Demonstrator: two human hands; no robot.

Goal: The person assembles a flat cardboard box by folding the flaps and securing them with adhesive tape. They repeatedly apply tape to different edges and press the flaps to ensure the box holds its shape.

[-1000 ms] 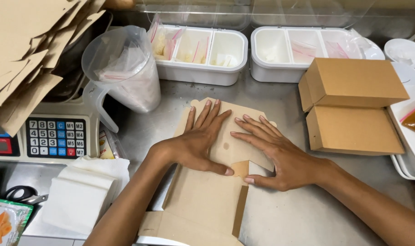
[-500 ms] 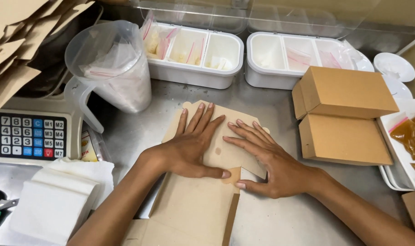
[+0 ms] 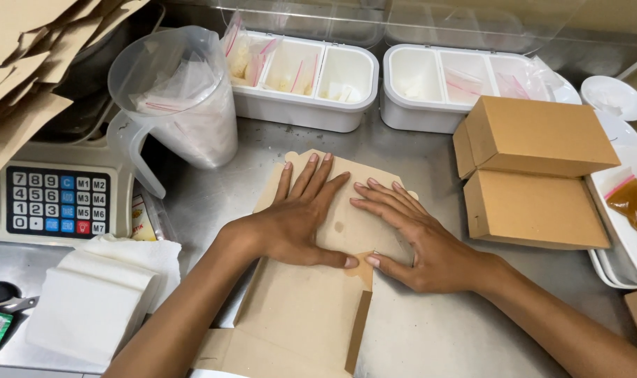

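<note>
Brown cardboard box blank [image 3: 311, 308] lies flat on the steel counter [image 3: 437, 336], long axis running from the person's body toward the white divided trays [image 3: 304, 77]. Left hand [image 3: 297, 224] and right hand [image 3: 416, 238] press its far panel, fingers spread flat, gripping nothing; thumbs nearly meet at a small tab. Two folded boxes [image 3: 535, 175] stand well right, a plastic jug [image 3: 178, 98] to the left.

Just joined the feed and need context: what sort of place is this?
Probably a food shop's packing counter. Both hands, left and right, press a flat cardboard box blank on a steel counter, beside folded boxes, divided sachet tubs and a keypad scale.
</note>
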